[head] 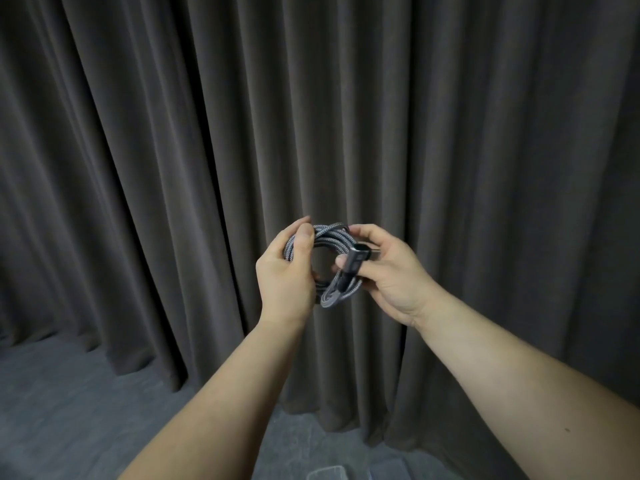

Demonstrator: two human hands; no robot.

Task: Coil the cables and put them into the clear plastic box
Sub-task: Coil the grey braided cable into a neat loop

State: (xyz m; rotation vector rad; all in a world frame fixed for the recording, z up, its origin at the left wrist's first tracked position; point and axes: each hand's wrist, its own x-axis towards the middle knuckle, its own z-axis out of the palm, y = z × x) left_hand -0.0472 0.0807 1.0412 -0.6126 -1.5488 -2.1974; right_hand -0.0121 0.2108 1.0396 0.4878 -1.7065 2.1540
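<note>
A dark brown-grey curtain (173, 150) fills most of the head view. It hangs in deep vertical folds from the top edge down to the floor. The lower hem rests on a grey carpet (62, 410), bunching slightly where the two meet. The carpet is short-piled and uniform in colour, and is visible at lower left and along the bottom centre of the view.

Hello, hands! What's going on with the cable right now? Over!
Left hand grips cable coil. Right hand pinches plug. Box low, at frame edge. Nothing in the way.
</note>
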